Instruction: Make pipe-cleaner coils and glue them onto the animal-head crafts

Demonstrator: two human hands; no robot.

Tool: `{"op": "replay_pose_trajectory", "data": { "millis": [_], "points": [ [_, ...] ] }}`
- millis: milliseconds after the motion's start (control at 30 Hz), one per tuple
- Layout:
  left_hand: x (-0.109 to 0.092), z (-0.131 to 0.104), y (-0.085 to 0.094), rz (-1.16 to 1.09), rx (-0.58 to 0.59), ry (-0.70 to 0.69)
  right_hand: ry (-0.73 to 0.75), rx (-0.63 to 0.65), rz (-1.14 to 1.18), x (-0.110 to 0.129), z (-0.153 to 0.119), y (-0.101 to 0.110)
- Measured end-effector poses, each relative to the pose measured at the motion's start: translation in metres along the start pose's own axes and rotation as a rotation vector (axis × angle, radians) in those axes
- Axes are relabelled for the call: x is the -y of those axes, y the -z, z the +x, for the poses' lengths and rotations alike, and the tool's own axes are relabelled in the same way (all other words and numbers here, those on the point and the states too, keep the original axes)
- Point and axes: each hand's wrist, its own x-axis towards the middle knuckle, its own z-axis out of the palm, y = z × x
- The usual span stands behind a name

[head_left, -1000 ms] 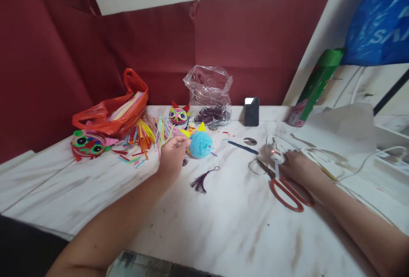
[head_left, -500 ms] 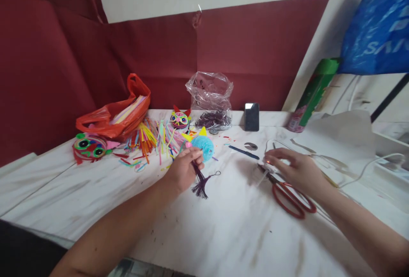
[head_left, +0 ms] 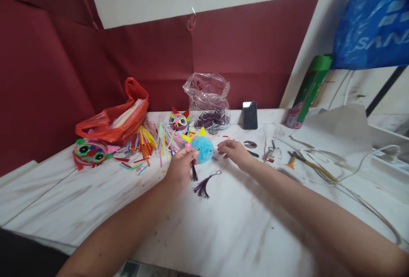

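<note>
My left hand (head_left: 183, 164) pinches a light-blue fuzzy craft ball (head_left: 203, 149) at its left side. A short dark purple tassel (head_left: 194, 173) hangs below those fingers; whether it is attached to the ball I cannot tell. Another purple tassel (head_left: 203, 187) with a loop lies on the table just in front. To the right of the ball is my right hand (head_left: 234, 153), its fingers loosely bent and apart, with nothing visible in them. Yellow pointed pieces (head_left: 202, 132) show behind the ball.
Colourful animal-face crafts (head_left: 92, 152), loose strips (head_left: 147, 142) and a red plastic bag (head_left: 124, 119) occupy the left. A clear bag of tassels (head_left: 212, 119) and a phone (head_left: 249, 116) stand behind. Pliers (head_left: 315, 168), cables and a white power switch (head_left: 274, 155) lie right.
My right hand has moved left, from beside the red-handled scissors and the white switch to near the blue ball. The scissors no longer show. The ball now faces more clear of my left fingers.
</note>
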Motion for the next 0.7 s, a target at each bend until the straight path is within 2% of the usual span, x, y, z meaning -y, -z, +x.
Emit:
{"op": "replay_pose_trajectory", "data": {
  "millis": [167,333,467,700],
  "points": [
    [0.000,0.005,0.013,0.208,-0.040,-0.038,-0.155,-0.013,0.127,-0.017,0.032,-0.017],
    [0.009,0.000,0.024,0.409,-0.041,-0.103,-0.207,0.064,0.274,-0.028,0.034,-0.030],
    [0.011,0.005,0.031,0.391,-0.056,-0.101,-0.222,0.096,0.347,-0.033,0.026,-0.032],
    [0.028,0.029,0.053,0.158,-0.077,-0.076,-0.204,0.197,0.475,-0.038,0.021,-0.032]
  ]
}}
